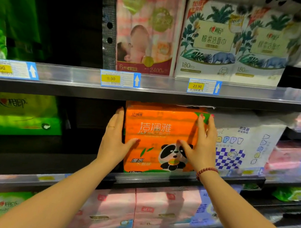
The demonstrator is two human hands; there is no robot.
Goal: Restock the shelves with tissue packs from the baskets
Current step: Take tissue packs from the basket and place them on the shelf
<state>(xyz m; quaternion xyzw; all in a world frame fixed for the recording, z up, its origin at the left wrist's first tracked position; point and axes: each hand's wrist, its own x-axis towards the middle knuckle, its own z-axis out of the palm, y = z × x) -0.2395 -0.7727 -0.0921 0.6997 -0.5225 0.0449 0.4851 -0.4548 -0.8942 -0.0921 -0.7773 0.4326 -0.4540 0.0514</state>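
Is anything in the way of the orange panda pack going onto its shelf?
Nothing visible is. The orange panda pack already stands on the shelf, the left hand on its left side, the right hand flat on its front. A white checkered pack stands close on its right. Behind it is hidden.

Bright centre, shadow upper left, glare on price rail (159, 83), blurred bowed edges

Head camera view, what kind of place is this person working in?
Most likely a supermarket aisle for paper goods. Yellow price tags sit in a clear rail along the shelf edge, and branded tissue packs, such as the orange panda pack, stand on several tiers.
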